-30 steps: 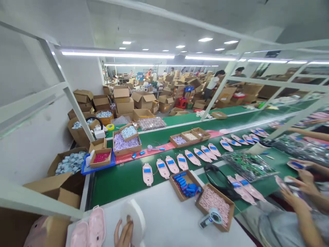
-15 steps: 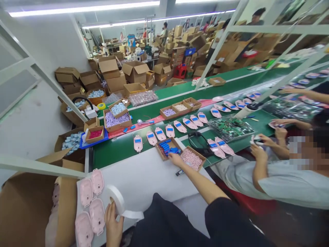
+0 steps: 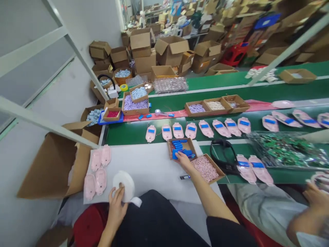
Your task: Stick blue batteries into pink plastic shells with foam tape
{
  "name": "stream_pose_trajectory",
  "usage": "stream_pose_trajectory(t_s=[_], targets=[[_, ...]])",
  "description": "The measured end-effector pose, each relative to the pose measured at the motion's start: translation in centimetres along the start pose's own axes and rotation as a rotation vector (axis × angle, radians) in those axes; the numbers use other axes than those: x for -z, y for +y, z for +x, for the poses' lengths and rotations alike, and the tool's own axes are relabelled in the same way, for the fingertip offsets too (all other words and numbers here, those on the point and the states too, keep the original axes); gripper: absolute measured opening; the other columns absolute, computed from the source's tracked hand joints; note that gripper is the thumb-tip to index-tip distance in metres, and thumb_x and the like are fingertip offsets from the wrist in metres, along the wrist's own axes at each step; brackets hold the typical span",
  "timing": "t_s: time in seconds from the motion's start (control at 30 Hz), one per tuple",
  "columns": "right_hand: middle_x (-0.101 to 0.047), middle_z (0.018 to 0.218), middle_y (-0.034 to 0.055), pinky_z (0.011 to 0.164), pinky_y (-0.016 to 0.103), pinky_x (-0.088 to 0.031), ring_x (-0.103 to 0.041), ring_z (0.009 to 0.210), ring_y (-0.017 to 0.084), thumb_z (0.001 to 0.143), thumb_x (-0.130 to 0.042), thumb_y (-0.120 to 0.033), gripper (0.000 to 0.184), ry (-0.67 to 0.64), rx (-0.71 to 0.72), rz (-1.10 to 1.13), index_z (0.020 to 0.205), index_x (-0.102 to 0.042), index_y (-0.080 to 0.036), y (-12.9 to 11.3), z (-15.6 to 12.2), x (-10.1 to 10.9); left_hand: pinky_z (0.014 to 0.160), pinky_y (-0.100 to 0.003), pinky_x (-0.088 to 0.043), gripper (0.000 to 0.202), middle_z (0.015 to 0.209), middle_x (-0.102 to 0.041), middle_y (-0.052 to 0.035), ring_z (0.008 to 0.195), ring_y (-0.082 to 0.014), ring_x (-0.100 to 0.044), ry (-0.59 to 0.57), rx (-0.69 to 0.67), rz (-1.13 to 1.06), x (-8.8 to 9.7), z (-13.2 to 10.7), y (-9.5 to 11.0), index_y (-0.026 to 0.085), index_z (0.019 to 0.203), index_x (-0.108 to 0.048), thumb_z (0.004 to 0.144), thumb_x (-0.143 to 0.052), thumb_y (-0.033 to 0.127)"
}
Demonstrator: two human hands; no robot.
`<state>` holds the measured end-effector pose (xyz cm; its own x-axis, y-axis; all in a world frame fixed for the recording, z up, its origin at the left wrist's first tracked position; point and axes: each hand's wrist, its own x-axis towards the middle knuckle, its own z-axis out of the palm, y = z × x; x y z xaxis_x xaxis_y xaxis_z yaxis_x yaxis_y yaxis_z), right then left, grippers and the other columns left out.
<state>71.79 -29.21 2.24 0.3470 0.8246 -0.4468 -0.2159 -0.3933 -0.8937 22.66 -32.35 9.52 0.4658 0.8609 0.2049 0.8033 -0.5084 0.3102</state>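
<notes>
My left hand grips a roll of white adhesive tape at the near edge of the white table top, with a short tail of tape hanging off it. Several pink pouches lie beside the roll. My right hand reaches into a cardboard tray of blue blocks, its fingers on the blocks. Next to it stands a cardboard tray of small pink pieces. A small dark tool lies just below my right wrist.
A green conveyor carries a row of pink pouches with blue labels. A large open cardboard box stands left of the table. A co-worker's hand holds a pink pouch at right. Stacked cartons fill the back.
The view has swung, tilting the scene and moving the conveyor higher in the frame. My right hand has moved from the tray's edge onto the blue blocks. My left hand still grips the tape.
</notes>
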Motion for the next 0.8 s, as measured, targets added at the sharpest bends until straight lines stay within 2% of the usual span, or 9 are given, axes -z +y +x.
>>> stream_pose_trajectory(t_s=[0.07, 0.13, 0.23, 0.33, 0.47, 0.6, 0.67, 0.73, 0.8], targets=[[-0.077, 0.117, 0.0165, 0.103, 0.048, -0.053, -0.072, 0.11, 0.032, 0.078, -0.078, -0.069, 0.063, -0.158, -0.013, 0.227, 0.116, -0.073, -0.018, -0.3, -3.4, -3.6, 0.118, -0.059, -0.043, 0.057, 0.136, -0.068, -0.0127, 0.138, -0.0361, -0.048, -0.08, -0.068, 0.031, 1.7, 1.1, 1.3, 0.021, 0.139, -0.066, 0.084, -0.058, 0.009], [-0.076, 0.123, 0.0159, 0.11, 0.05, -0.05, -0.071, 0.117, 0.032, 0.076, -0.083, -0.066, 0.066, -0.291, -0.034, 0.302, 0.122, -0.074, -0.02, -1.0, -6.8, -7.5, 0.121, -0.061, -0.039, 0.062, 0.137, -0.066, -0.0125, 0.136, -0.0348, -0.049, -0.171, -0.121, 0.043, 3.2, 2.2, 2.3, 0.021, 0.142, -0.064, 0.082, -0.058, 0.005], [-0.076, 0.124, 0.0148, 0.115, 0.054, -0.047, -0.069, 0.123, 0.032, 0.081, -0.084, -0.061, 0.067, -0.425, -0.034, 0.257, 0.133, -0.071, -0.02, -2.4, -10.6, -12.8, 0.121, -0.061, -0.04, 0.067, 0.136, -0.066, -0.0105, 0.135, -0.0344, -0.048, -0.247, -0.17, 0.054, 4.9, 3.0, 2.5, 0.023, 0.146, -0.062, 0.083, -0.056, 0.001], [-0.075, 0.126, 0.0141, 0.111, 0.053, -0.053, -0.07, 0.12, 0.032, 0.082, -0.083, -0.059, 0.067, -0.52, 0.035, 0.09, 0.137, -0.069, -0.021, -3.7, -12.5, -16.7, 0.119, -0.06, -0.043, 0.071, 0.135, -0.066, -0.0087, 0.136, -0.0346, -0.045, -0.291, -0.179, 0.065, 6.2, 2.5, 1.8, 0.024, 0.147, -0.061, 0.082, -0.053, -0.003], [-0.071, 0.129, 0.0123, 0.099, 0.045, -0.061, -0.072, 0.11, 0.027, 0.087, -0.077, -0.052, 0.057, -0.595, 0.183, -0.153, 0.133, -0.072, -0.02, -5.2, -13.2, -19.3, 0.117, -0.057, -0.048, 0.076, 0.136, -0.066, -0.0081, 0.141, -0.0346, -0.041, -0.332, -0.193, 0.063, 7.4, 1.4, 0.7, 0.026, 0.149, -0.059, 0.081, -0.05, -0.007], [-0.074, 0.123, 0.0101, 0.105, 0.046, -0.058, -0.073, 0.107, 0.026, 0.089, -0.074, -0.042, 0.049, -0.639, 0.266, -0.37, 0.133, -0.074, -0.021, -6.3, -12.9, -20.4, 0.118, -0.055, -0.048, 0.076, 0.139, -0.066, -0.0072, 0.144, -0.0343, -0.039, -0.379, -0.195, 0.059, 8.3, 0.7, 0.0, 0.028, 0.148, -0.061, 0.081, -0.049, -0.008], [-0.076, 0.122, 0.0091, 0.107, 0.047, -0.056, -0.073, 0.11, 0.028, 0.087, -0.076, -0.039, 0.05, -0.707, 0.208, -0.369, 0.134, -0.074, -0.021, -6.1, -12.7, -21.3, 0.12, -0.056, -0.047, 0.077, 0.14, -0.066, -0.0064, 0.146, -0.0337, -0.038, -0.415, -0.192, 0.054, 8.7, 0.5, -0.5, 0.029, 0.149, -0.06, 0.083, -0.047, -0.007], [-0.077, 0.122, 0.0091, 0.107, 0.048, -0.057, -0.072, 0.117, 0.03, 0.084, -0.079, -0.039, 0.055, -0.747, 0.082, -0.254, 0.135, -0.072, -0.021, -5.0, -12.9, -22.6, 0.121, -0.055, -0.047, 0.076, 0.141, -0.066, -0.0054, 0.149, -0.0329, -0.037, -0.448, -0.186, 0.041, 8.9, 0.3, -1.2, 0.03, 0.151, -0.057, 0.085, -0.045, -0.006], [-0.077, 0.124, 0.0106, 0.107, 0.05, -0.057, -0.071, 0.121, 0.031, 0.079, -0.084, -0.04, 0.06, -0.696, -0.031, -0.098, 0.134, -0.072, -0.02, -3.3, -13.4, -24.2, 0.122, -0.053, -0.046, 0.072, 0.14, -0.067, -0.0042, 0.152, -0.0319, -0.035, -0.47, -0.164, 0.02, 9.2, 0.1, -1.8, 0.03, 0.152, -0.056, 0.089, -0.046, -0.003]])
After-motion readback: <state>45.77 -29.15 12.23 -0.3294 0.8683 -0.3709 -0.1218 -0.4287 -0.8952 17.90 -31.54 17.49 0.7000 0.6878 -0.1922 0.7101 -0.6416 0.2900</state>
